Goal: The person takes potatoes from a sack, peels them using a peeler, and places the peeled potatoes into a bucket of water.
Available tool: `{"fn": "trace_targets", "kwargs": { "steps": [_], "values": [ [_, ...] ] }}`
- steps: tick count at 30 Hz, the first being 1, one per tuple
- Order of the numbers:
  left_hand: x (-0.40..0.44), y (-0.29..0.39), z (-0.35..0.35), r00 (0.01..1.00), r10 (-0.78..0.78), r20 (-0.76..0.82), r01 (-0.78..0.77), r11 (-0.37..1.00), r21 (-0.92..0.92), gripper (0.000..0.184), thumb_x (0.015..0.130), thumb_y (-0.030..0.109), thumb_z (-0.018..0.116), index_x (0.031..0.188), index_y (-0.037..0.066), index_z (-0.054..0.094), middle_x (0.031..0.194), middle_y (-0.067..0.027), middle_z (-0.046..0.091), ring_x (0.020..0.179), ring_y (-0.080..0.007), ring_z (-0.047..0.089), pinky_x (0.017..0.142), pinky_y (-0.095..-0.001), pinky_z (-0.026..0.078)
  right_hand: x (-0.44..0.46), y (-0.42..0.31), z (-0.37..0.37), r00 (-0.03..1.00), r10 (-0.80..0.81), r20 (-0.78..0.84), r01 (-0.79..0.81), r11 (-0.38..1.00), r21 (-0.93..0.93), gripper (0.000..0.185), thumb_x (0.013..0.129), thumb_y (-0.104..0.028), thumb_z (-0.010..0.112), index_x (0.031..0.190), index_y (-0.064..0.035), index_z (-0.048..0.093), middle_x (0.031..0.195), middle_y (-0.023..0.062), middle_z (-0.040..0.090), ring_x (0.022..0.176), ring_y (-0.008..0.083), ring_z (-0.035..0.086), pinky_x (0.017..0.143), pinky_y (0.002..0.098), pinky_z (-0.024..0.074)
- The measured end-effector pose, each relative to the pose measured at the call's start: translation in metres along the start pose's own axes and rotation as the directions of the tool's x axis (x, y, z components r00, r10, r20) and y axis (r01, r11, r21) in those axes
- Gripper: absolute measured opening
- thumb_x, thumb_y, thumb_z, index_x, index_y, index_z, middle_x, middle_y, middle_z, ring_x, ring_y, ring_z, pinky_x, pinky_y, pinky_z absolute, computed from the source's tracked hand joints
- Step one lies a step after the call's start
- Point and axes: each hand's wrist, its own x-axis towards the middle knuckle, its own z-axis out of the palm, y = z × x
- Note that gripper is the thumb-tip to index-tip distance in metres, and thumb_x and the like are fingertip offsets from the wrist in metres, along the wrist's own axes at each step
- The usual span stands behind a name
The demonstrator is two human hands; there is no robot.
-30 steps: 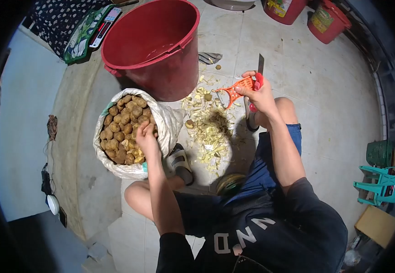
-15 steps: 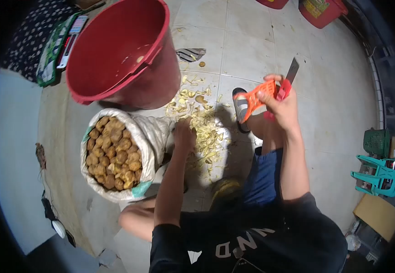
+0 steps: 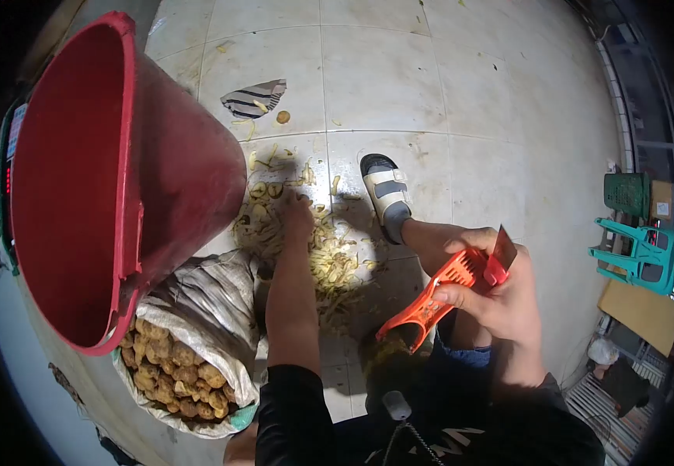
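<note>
Floor's (image 3: pixel 387 85) big pale tiles, a bit grubby, with peels (image 3: pixel 335 268) strewn between the big red tub (image 3: pixel 182 147) and 1 sandal (image 3: pixel 384 190). Left hand (image 3: pixel 298 216) is down in the peels; fingers are in shadow, so can't tell if they're pinching anything. Right hand (image 3: pixel 500 307) is gripping 2 things: orange peeler (image 3: pixel 422 311), thumb pressed on it, and a knife (image 3: pixel 504 250), blade up. Potatoes (image 3: pixel 174 369) sit in the sack (image 3: pixel 209 299) right by the tub. Along the right side: teal stool (image 3: pixel 659 256), green basket (image 3: pixel 627 193), tan board (image 3: pixel 641 314).
</note>
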Motion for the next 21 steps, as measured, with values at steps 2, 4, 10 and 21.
{"fn": "trace_targets", "kwargs": {
  "steps": [2, 4, 10, 21],
  "values": [
    [-0.006, -0.005, 0.009, 0.996, -0.083, 0.044, 0.087, 0.990, -0.115, 0.036, 0.083, 0.009, 0.063, 0.119, 0.007, 0.060, 0.132, -0.0216, 0.047, 0.122, -0.0398, 0.048, 0.097, -0.0499, 0.045, 0.000, -0.003, 0.001, 0.994, -0.101, 0.045, 0.106, 0.988, -0.110, 0.047, 0.068, -0.017, 0.086, 0.106, -0.0005, 0.063, 0.098, 0.0106, 0.070, 0.094, 0.0233, 0.068, 0.080, 0.0277, 0.0506],
    [-0.024, -0.014, 0.028, 0.982, -0.166, 0.092, 0.183, 0.958, -0.220, 0.038, 0.081, 0.006, 0.066, 0.118, 0.004, 0.060, 0.130, -0.0215, 0.049, 0.119, -0.0393, 0.050, 0.096, -0.0497, 0.046, 0.001, -0.006, 0.005, 0.991, -0.123, 0.043, 0.127, 0.987, -0.101, 0.045, 0.068, -0.016, 0.085, 0.104, -0.0003, 0.062, 0.095, 0.0102, 0.070, 0.090, 0.0267, 0.067, 0.077, 0.0305, 0.0511],
    [-0.109, 0.001, 0.015, 0.874, -0.443, 0.198, 0.143, -0.156, -0.977, 0.033, 0.082, 0.003, 0.069, 0.114, 0.002, 0.060, 0.109, -0.0088, 0.060, 0.098, -0.0214, 0.061, 0.082, -0.0324, 0.053, -0.011, -0.003, 0.018, 0.933, -0.341, 0.111, 0.351, 0.933, -0.082, 0.039, 0.072, -0.012, 0.080, 0.104, -0.0004, 0.060, 0.090, 0.0169, 0.065, 0.080, 0.0348, 0.063, 0.070, 0.0373, 0.0497],
    [-0.321, 0.116, -0.208, 0.947, 0.011, -0.320, -0.246, -0.611, -0.753, 0.049, 0.086, 0.015, 0.065, 0.128, 0.000, 0.046, 0.115, -0.0081, 0.058, 0.108, -0.0206, 0.056, 0.096, -0.0346, 0.044, -0.042, 0.004, 0.054, 0.895, -0.443, 0.057, 0.437, 0.895, 0.089, 0.045, 0.069, -0.015, 0.086, 0.100, -0.0004, 0.058, 0.079, 0.0078, 0.065, 0.073, 0.0144, 0.058, 0.069, 0.0304, 0.0485]
  ]
}}
